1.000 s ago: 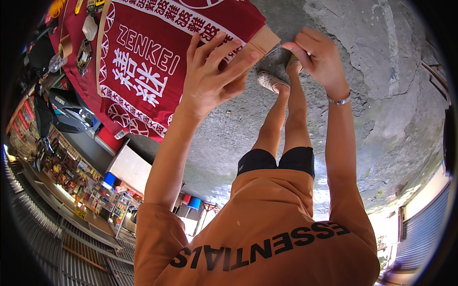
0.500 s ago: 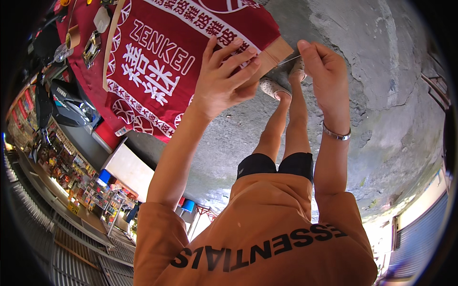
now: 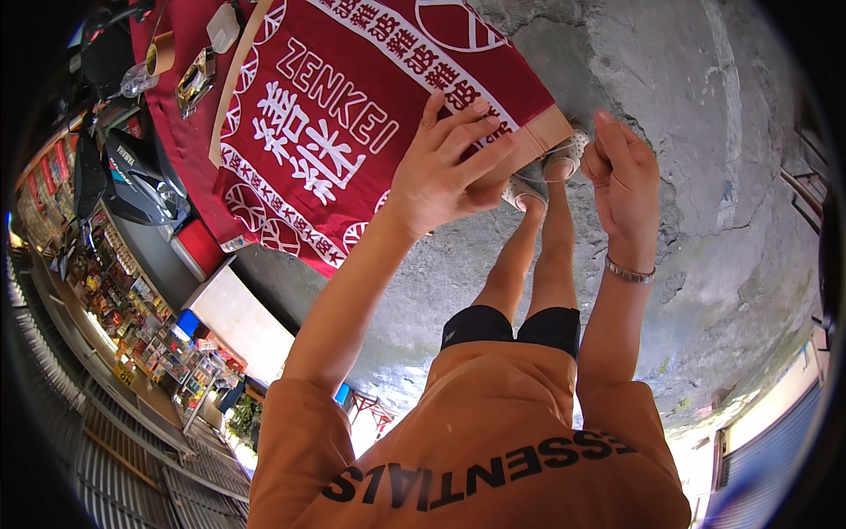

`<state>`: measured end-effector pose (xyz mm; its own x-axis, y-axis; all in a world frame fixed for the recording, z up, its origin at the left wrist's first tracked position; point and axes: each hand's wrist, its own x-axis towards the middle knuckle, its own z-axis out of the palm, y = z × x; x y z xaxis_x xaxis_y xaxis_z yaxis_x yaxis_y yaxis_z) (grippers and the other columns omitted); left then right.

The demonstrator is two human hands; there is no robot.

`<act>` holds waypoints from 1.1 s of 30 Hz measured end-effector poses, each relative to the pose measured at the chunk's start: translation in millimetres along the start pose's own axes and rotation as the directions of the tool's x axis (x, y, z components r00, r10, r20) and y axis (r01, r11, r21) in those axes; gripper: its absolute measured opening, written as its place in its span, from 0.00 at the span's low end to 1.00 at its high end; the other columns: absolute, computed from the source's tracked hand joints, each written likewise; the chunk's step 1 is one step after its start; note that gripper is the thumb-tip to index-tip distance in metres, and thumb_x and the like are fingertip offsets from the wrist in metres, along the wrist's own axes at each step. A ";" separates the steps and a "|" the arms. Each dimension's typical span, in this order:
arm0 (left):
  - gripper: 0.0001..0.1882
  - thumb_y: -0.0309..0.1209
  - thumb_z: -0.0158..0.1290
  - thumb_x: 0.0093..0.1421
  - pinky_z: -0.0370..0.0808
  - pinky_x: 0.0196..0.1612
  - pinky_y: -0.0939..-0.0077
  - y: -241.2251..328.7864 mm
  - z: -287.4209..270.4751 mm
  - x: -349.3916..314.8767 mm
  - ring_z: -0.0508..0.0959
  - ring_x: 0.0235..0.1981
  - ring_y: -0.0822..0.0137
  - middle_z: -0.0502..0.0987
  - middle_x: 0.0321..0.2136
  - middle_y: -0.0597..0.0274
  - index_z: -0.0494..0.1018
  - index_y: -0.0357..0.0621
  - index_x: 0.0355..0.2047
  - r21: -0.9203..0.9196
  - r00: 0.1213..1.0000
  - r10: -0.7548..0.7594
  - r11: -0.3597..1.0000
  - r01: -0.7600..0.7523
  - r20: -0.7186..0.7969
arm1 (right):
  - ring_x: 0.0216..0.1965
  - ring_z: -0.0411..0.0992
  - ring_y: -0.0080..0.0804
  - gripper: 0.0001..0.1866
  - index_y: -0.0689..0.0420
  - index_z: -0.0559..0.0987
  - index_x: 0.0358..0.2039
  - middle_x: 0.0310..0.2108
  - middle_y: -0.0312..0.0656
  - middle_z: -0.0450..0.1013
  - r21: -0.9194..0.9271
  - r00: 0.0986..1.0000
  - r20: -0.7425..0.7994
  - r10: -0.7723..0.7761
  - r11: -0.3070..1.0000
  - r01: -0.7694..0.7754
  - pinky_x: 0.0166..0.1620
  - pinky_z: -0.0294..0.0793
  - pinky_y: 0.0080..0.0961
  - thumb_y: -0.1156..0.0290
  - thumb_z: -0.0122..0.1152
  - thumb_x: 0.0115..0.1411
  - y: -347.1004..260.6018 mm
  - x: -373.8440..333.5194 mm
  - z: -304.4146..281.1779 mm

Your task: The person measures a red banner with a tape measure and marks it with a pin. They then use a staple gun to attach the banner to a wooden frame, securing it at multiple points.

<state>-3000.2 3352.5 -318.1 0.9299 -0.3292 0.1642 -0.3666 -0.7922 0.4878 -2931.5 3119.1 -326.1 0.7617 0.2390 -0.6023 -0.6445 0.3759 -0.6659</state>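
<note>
One spread left hand (image 3: 439, 179) touches the tan band (image 3: 546, 132) on red cloth (image 3: 374, 72), grip unclear. Just right, the right hand (image 3: 627, 181) pinches narrowly.

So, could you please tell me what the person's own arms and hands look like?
The left hand and right hand wear no gloves. The short, loose sleeves are brownish orange, like the shirt. A silvery, metal-looking band circles the right wrist; none shows on the left.

Place: outside a shop (image 3: 106, 304) | packed goods shelves (image 3: 167, 353) | motorbike (image 3: 137, 187) | rough concrete ground (image 3: 723, 167)
</note>
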 end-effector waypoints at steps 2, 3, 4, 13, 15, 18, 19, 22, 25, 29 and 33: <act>0.42 0.37 0.74 0.34 0.56 0.70 0.38 -0.1 0.0 -0.7 0.72 0.60 0.58 0.74 0.50 0.66 0.75 0.60 0.55 -0.002 1.000 0.000 1.000 0.000 0.006 | 0.18 0.48 0.15 0.16 0.55 0.71 0.25 0.14 0.26 0.54 0.061 1.000 0.004 0.020 0.998 -0.020 0.23 0.49 0.20 0.65 0.56 0.71 -1.4 -1.1 1.8; 0.41 0.37 0.74 0.34 0.56 0.70 0.38 0.5 -0.4 -0.5 0.72 0.60 0.58 0.74 0.50 0.66 0.75 0.59 0.54 -0.004 1.000 -0.001 1.000 0.001 0.010 | 0.18 0.48 0.15 0.16 0.55 0.71 0.25 0.14 0.26 0.54 0.064 1.000 0.005 0.023 0.998 -0.023 0.24 0.49 0.20 0.65 0.56 0.71 -1.7 -1.3 0.9; 0.42 0.36 0.74 0.34 0.55 0.70 0.38 0.8 -0.7 -0.2 0.71 0.61 0.58 0.74 0.50 0.66 0.75 0.60 0.55 -0.011 1.000 -0.006 1.000 0.006 0.015 | 0.18 0.48 0.16 0.16 0.55 0.70 0.25 0.14 0.26 0.54 0.067 1.000 0.006 0.027 0.997 -0.027 0.24 0.50 0.20 0.65 0.56 0.71 -1.6 -1.4 -0.8; 0.41 0.32 0.72 0.35 0.56 0.72 0.41 3.2 -3.3 1.7 0.73 0.60 0.61 0.74 0.50 0.68 0.76 0.63 0.55 -0.033 1.000 -0.028 0.999 0.028 -0.013 | 0.19 0.48 0.16 0.19 0.54 0.68 0.22 0.17 0.26 0.53 -0.014 1.000 -0.014 -0.017 1.000 0.016 0.25 0.48 0.22 0.65 0.55 0.72 -3.5 -3.9 4.9; 0.41 0.32 0.72 0.35 0.56 0.72 0.42 2.5 -3.8 2.6 0.73 0.60 0.61 0.74 0.50 0.69 0.76 0.63 0.56 -0.017 1.000 -0.026 1.000 0.026 -0.009 | 0.19 0.49 0.15 0.18 0.55 0.70 0.22 0.15 0.26 0.55 -0.039 0.999 -0.025 -0.044 0.998 0.043 0.24 0.48 0.21 0.65 0.54 0.72 -3.1 -3.8 6.5; 0.42 0.32 0.73 0.35 0.56 0.72 0.42 2.6 -3.0 1.6 0.73 0.60 0.61 0.75 0.50 0.69 0.76 0.63 0.56 -0.016 0.999 -0.030 0.999 0.030 -0.012 | 0.19 0.48 0.15 0.18 0.55 0.70 0.22 0.15 0.26 0.54 -0.039 0.998 -0.025 -0.058 0.998 0.057 0.24 0.47 0.22 0.65 0.54 0.72 -2.0 -4.2 7.0; 0.42 0.33 0.73 0.35 0.57 0.72 0.42 2.4 -2.7 1.5 0.73 0.60 0.61 0.75 0.51 0.69 0.76 0.63 0.56 -0.018 0.999 -0.032 0.999 0.031 -0.015 | 0.19 0.48 0.15 0.18 0.55 0.71 0.22 0.16 0.26 0.54 -0.026 0.998 -0.017 -0.059 0.998 0.058 0.24 0.47 0.22 0.66 0.54 0.72 -0.8 -3.5 5.1; 0.43 0.33 0.73 0.34 0.57 0.72 0.42 2.7 -3.2 0.7 0.73 0.60 0.61 0.75 0.51 0.69 0.76 0.62 0.57 -0.032 0.999 -0.037 0.999 0.036 -0.015 | 0.19 0.48 0.15 0.18 0.55 0.70 0.22 0.16 0.26 0.53 0.004 0.998 -0.006 -0.061 0.998 0.061 0.24 0.47 0.22 0.66 0.55 0.72 0.0 -2.8 4.3; 0.43 0.32 0.74 0.35 0.57 0.71 0.42 3.3 -3.2 2.7 0.73 0.59 0.61 0.75 0.51 0.69 0.76 0.62 0.57 -0.035 1.000 -0.030 0.999 0.030 -0.008 | 0.19 0.48 0.16 0.19 0.54 0.68 0.22 0.17 0.26 0.52 0.053 0.999 -0.005 -0.043 0.998 0.043 0.24 0.47 0.22 0.66 0.55 0.72 -2.9 -1.8 5.8; 0.42 0.32 0.74 0.35 0.58 0.71 0.42 2.0 -2.6 0.5 0.73 0.59 0.62 0.74 0.51 0.69 0.76 0.62 0.56 -0.030 1.000 -0.018 0.999 0.018 -0.018 | 0.19 0.48 0.17 0.20 0.53 0.65 0.20 0.19 0.27 0.50 0.169 1.000 0.006 0.000 0.986 -0.001 0.24 0.48 0.22 0.66 0.56 0.71 -1.3 3.3 7.2; 0.41 0.32 0.73 0.36 0.59 0.71 0.42 1.3 -0.9 -0.6 0.73 0.60 0.62 0.74 0.51 0.69 0.76 0.63 0.56 -0.019 1.000 -0.026 0.999 0.026 -0.012 | 0.19 0.47 0.17 0.21 0.52 0.64 0.20 0.19 0.27 0.50 0.215 0.999 0.036 0.019 0.976 -0.026 0.24 0.49 0.22 0.67 0.56 0.71 1.2 9.6 2.3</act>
<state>-3001.2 3352.2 -316.8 0.9395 -0.3020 0.1615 -0.3416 -0.7908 0.5079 -2924.8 3124.0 -331.7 0.7512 0.2784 -0.5985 -0.6349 0.5530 -0.5396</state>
